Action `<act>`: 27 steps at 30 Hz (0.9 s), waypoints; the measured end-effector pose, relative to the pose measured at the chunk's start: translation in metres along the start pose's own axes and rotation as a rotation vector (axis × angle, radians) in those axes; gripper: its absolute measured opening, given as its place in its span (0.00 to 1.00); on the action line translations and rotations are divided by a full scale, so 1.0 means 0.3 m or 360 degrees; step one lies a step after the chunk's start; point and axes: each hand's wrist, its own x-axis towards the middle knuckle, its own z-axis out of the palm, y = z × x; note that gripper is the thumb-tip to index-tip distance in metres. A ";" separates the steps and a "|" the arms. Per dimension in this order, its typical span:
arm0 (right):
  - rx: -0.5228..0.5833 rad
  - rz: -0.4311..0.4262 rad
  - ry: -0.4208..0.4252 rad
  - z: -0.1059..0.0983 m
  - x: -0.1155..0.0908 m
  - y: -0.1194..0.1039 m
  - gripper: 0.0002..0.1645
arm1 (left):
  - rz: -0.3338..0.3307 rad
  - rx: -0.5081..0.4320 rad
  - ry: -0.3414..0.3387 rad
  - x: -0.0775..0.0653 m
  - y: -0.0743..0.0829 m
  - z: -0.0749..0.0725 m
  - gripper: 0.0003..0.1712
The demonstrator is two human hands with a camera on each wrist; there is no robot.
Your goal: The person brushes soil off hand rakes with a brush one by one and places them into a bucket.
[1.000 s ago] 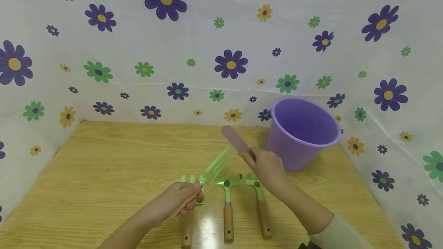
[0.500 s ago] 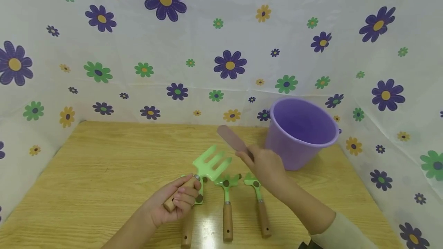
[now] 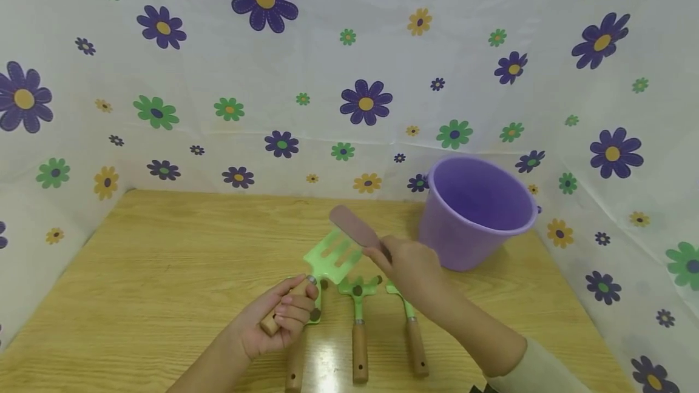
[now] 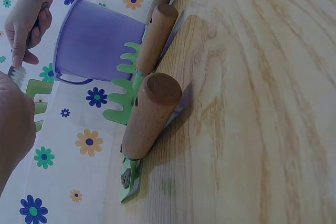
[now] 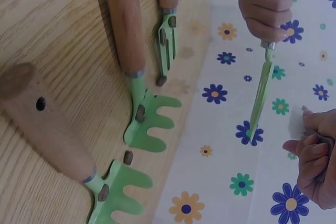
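My left hand (image 3: 278,314) grips the wooden handle of a green hand fork (image 3: 330,256), its tines pointing up and away. My right hand (image 3: 417,265) holds a brush (image 3: 354,226) with a flat mauve back; white bristles (image 4: 18,75) show in the left wrist view. The brush head overlaps the fork's tine tips in the head view; whether they touch I cannot tell. Beneath the hands on the table lie another green fork (image 5: 167,45), partly hidden by my left hand, and two small green rakes, one in the middle (image 3: 358,314) and one at right (image 3: 416,338).
Brown lumps (image 5: 140,113) sit on the heads of the tools on the table, and a loose one (image 5: 128,157) lies between the rakes. A purple bucket (image 3: 464,241) stands at the back right of the wooden table (image 3: 180,259). Flowered cloth (image 3: 306,65) hangs behind.
My left hand has turned the fork so its broad face shows. The brush in my right hand has moved left and now overlaps the tine tips. The tools on the table stay put.
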 end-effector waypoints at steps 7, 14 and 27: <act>-0.0062 -0.0227 0.0078 0.010 -0.015 -0.042 0.23 | 0.0008 0.0102 0.0042 0.009 0.002 0.009 0.18; -0.0174 -0.0501 0.0238 0.035 -0.038 -0.069 0.23 | 0.0031 0.0135 -0.0016 0.016 -0.002 0.011 0.18; -0.0172 -0.0485 0.0081 0.061 -0.052 -0.091 0.24 | 0.0041 0.0095 -0.0018 0.011 0.001 0.003 0.19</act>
